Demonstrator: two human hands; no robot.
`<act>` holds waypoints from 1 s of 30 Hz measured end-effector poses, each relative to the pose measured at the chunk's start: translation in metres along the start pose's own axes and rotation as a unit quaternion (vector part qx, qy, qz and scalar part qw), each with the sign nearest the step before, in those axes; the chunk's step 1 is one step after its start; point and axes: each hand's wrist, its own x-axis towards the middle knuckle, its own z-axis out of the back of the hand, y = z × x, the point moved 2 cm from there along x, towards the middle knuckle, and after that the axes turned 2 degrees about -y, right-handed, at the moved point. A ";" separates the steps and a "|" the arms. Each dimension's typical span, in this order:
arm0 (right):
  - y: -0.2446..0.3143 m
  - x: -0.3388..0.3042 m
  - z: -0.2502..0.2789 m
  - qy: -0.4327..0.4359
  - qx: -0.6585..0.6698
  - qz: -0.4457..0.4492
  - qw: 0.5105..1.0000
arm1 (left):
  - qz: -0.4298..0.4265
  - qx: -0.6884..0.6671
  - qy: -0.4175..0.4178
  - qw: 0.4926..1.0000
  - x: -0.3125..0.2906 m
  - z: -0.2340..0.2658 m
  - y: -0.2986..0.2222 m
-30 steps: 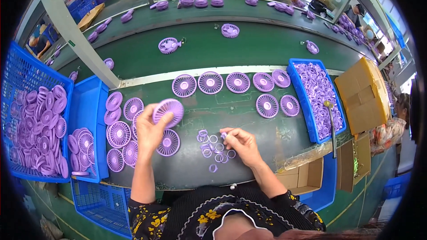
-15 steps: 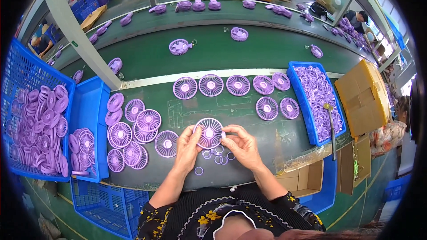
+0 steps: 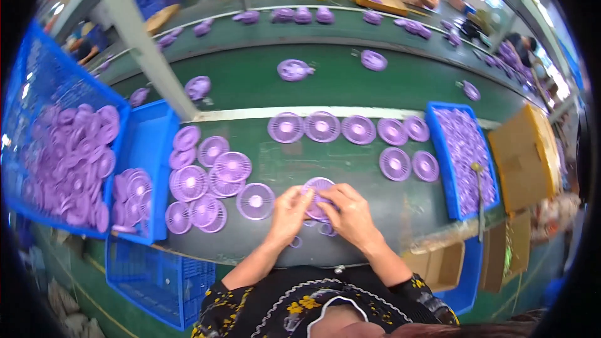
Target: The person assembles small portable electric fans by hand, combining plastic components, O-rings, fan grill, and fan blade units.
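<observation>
A round purple fan grille (image 3: 317,184) is held above the near middle of the bench. My left hand (image 3: 290,214) grips its left rim between thumb and fingers. Over the grille's right side and face, my right hand (image 3: 352,213) has its thumb and fingers closed; blur hides whatever small piece may be in them. Several small purple rings (image 3: 296,241) lie on the bench just below the hands. To the left of my left hand rests another grille (image 3: 255,201), beside a cluster of stacked grilles (image 3: 189,182).
Blue crates (image 3: 141,150) of grilles stand at left. Several grilles (image 3: 322,126) line the bench's far side. At right are a blue bin (image 3: 464,156) of purple rings, a hammer (image 3: 479,194) and a cardboard box (image 3: 523,156). Fan bodies sit on the green conveyor (image 3: 250,81); people work beyond.
My right hand has moved from the grille's right rim onto its face. The grille now tilts, its near part covered by fingers. The whole view has shifted and blurred.
</observation>
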 end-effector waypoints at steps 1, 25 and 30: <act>-0.002 -0.002 0.001 0.013 -0.004 -0.005 1.000 | -0.006 0.029 0.001 1.000 0.003 0.002 0.007; 0.003 -0.028 0.024 0.001 -0.005 0.086 0.996 | 0.058 0.157 0.175 0.970 0.019 -0.009 -0.005; -0.003 -0.030 0.032 0.032 0.003 0.102 0.994 | 0.020 0.282 0.204 0.937 0.027 -0.013 -0.006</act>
